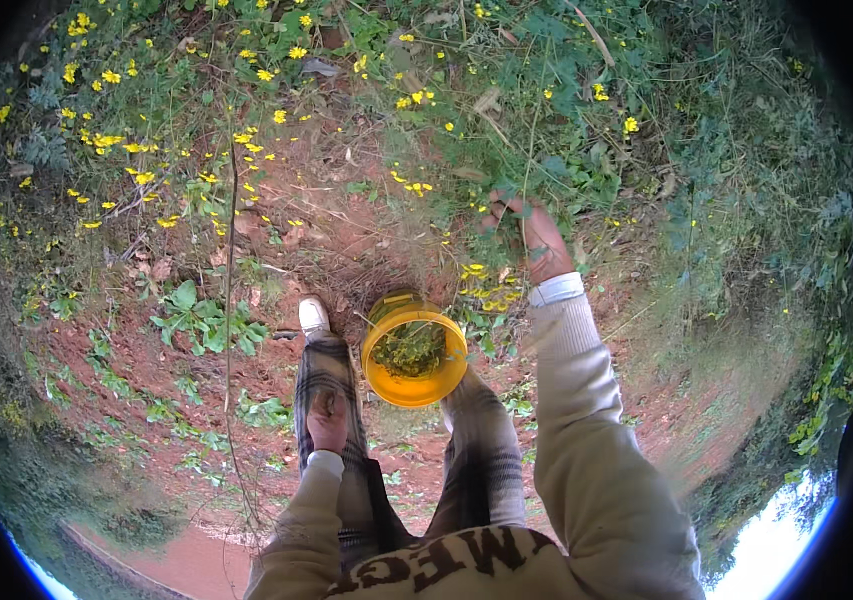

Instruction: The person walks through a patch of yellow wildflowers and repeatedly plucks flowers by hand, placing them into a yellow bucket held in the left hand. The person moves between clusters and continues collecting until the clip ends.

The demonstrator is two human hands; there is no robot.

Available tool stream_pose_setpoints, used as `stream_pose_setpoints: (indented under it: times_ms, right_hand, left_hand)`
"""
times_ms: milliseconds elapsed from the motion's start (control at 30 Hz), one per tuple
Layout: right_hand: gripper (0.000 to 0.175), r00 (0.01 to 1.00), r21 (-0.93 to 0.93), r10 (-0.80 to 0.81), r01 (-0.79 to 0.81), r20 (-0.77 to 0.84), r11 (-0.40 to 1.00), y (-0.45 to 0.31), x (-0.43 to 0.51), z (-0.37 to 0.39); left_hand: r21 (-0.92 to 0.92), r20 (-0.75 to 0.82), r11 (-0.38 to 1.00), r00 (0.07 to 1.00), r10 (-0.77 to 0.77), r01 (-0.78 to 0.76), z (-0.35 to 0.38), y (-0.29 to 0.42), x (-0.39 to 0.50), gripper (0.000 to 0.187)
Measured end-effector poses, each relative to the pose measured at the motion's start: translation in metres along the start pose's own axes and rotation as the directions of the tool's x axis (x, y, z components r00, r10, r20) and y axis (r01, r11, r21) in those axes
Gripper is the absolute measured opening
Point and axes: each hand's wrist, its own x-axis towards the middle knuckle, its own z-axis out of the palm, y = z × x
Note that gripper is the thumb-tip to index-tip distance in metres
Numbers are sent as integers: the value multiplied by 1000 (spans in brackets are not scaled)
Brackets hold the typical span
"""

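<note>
My right hand [542, 236] reaches out in front among green stems and feathery leaves. Its fingers are bent and partly covered by foliage, so whether they grip a stem is unclear. Yellow daisy-like flowers [490, 289] grow just below that hand. Over my leg, my left hand [327, 421] is curled with nothing visible in it. Between my legs is a yellow plastic bucket [426, 394], its mouth towards me. Picked yellow flower heads mixed with greenery [410, 351] lie inside it.
Yellow-flowering plants [133, 148] spread over the ground ahead and to the left. A thin dry stem [231, 262] stands upright in view left of my leg. Broad-leaved green plants [205, 319] grow from the reddish soil [269, 390]. Denser foliage [756, 180] is on the right.
</note>
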Motion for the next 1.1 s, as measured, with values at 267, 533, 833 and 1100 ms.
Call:
stream_pose_setpoints:
  times_ms: [267, 533, 833, 1100]
  right_hand:
    - [22, 992, -132, -16, 0, -122, 991, -1, -93, -29]
    - [24, 995, -56, -16, 11, -99, 998, -17, -151, -106]
    - [21, 1000, 110, 31, -31, 5, 993, 4, -165, -117]
    - [17, 962, 326, 147, -218, 228, 920, 63, -171, -84]
  left_hand:
    - [-700, 82, 701, 959, 272, -139, 55, 213, 4, 21]
    - [-833, 290, 514, 952, 97, 202, 121, 299, 30, 17]
    - [-461, 791, 568, 606, -85, 682, 162, 212, 72, 33]
    - [-390, 921, 527, 313, 233, 755, 194, 288, 43, 43]
